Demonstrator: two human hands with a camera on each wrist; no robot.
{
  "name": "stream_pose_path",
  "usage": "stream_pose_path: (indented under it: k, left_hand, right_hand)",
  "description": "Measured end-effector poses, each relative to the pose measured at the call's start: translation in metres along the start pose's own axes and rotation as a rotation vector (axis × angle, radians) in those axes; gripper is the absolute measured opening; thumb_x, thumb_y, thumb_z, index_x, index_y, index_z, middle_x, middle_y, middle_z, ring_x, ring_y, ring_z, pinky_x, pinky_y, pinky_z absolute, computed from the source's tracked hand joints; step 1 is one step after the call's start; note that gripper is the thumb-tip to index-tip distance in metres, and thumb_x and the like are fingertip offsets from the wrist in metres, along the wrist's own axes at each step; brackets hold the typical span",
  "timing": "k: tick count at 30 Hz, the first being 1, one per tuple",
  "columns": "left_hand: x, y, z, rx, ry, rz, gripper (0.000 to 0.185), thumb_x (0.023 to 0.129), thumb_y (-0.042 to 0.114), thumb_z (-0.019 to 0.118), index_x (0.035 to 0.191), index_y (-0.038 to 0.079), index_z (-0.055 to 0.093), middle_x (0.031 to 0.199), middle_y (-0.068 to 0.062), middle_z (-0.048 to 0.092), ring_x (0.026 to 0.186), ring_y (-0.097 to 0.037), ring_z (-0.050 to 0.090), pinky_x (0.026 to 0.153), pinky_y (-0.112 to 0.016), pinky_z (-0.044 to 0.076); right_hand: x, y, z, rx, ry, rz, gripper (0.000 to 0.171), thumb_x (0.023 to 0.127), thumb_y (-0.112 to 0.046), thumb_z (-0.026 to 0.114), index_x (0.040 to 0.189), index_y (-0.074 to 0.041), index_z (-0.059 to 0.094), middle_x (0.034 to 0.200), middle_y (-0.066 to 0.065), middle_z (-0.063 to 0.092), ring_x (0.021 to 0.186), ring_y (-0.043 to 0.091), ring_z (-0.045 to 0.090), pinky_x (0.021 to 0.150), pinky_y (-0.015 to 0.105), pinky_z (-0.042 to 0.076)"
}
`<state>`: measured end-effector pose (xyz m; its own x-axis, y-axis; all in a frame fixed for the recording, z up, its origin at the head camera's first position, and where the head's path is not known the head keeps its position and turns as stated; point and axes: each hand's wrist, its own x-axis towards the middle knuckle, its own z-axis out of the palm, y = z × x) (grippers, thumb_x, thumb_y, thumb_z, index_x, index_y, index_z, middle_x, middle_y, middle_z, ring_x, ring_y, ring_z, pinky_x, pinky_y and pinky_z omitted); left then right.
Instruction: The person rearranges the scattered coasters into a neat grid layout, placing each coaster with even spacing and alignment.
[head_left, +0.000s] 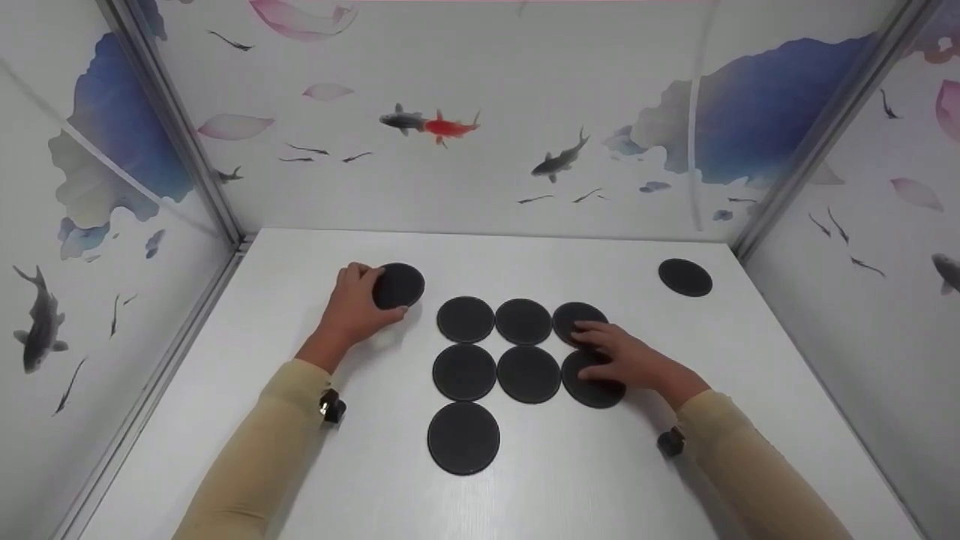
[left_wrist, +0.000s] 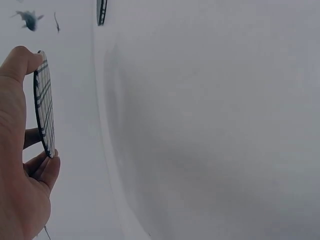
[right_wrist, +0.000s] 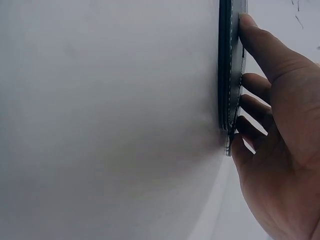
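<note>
My left hand (head_left: 355,306) pinches a round black coaster (head_left: 400,286) by its edges, thumb on one side and fingers on the other. Seen from the left wrist, this coaster (left_wrist: 45,105) is raised off the table and its underside has a light plaid pattern. The right hand (head_left: 626,358) rests over two coasters at the right end of the grid, its fingertips touching the upper coaster (head_left: 574,313) and its thumb on the lower coaster (head_left: 600,391). Its fingers are loosely bent in the right wrist view, against the coasters' stitched edges (right_wrist: 232,65).
Several black coasters (head_left: 529,373) lie in touching rows on the white table (head_left: 555,480), with one coaster (head_left: 463,438) nearest me at the left column. Another coaster (head_left: 685,277) lies apart at the far right. Painted panels (head_left: 480,60) wall the table in.
</note>
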<state>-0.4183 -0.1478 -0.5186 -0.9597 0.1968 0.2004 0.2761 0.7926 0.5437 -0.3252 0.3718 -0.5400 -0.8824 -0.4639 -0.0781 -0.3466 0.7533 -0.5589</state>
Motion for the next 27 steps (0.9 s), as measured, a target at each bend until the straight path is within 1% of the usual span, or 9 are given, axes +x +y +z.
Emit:
stream_pose_path:
  k: [5, 9, 20, 27]
  left_hand:
    - [-0.006, 0.016, 0.004, -0.009, -0.014, 0.045, 0.093, 0.088, 0.053, 0.087, 0.16, 0.002, 0.055, 0.148, -0.019, 0.046, 0.137, -0.035, 0.046, 0.117, -0.054, 0.048]
    - [-0.011, 0.025, 0.006, -0.022, -0.019, 0.071, 0.094, 0.088, 0.053, 0.088, 0.159, 0.002, 0.056, 0.147, -0.018, 0.048, 0.136, -0.034, 0.046, 0.116, -0.052, 0.049]
    - [-0.021, 0.044, 0.017, -0.05, -0.041, 0.133, 0.091, 0.086, 0.048, 0.092, 0.158, 0.004, 0.057, 0.147, -0.015, 0.049, 0.136, -0.031, 0.047, 0.115, -0.05, 0.05]
    - [-0.026, 0.06, 0.021, -0.049, -0.068, 0.187, 0.093, 0.085, 0.05, 0.091, 0.158, 0.003, 0.058, 0.147, -0.014, 0.051, 0.136, -0.03, 0.047, 0.115, -0.049, 0.05]
  right_hand:
    - [-0.001, -0.001, 0.0, 0.021, 0.0, 0.009, 0.076, 0.099, -0.041, 0.086, 0.162, -0.01, 0.057, 0.177, 0.011, 0.037, 0.164, 0.044, 0.028, 0.129, 0.064, 0.031]
    - [-0.001, -0.001, 0.0, 0.013, 0.002, 0.008, 0.075, 0.099, -0.04, 0.086, 0.162, -0.01, 0.057, 0.176, 0.011, 0.038, 0.164, 0.045, 0.028, 0.129, 0.065, 0.031]
    - [0.001, 0.001, 0.001, 0.0, -0.002, 0.009, 0.076, 0.099, -0.042, 0.086, 0.162, -0.01, 0.057, 0.177, 0.011, 0.038, 0.164, 0.045, 0.028, 0.129, 0.066, 0.029]
    - [0.001, 0.002, 0.001, 0.011, 0.0, 0.009, 0.077, 0.099, -0.043, 0.086, 0.163, -0.011, 0.056, 0.177, 0.01, 0.037, 0.165, 0.045, 0.027, 0.129, 0.067, 0.028]
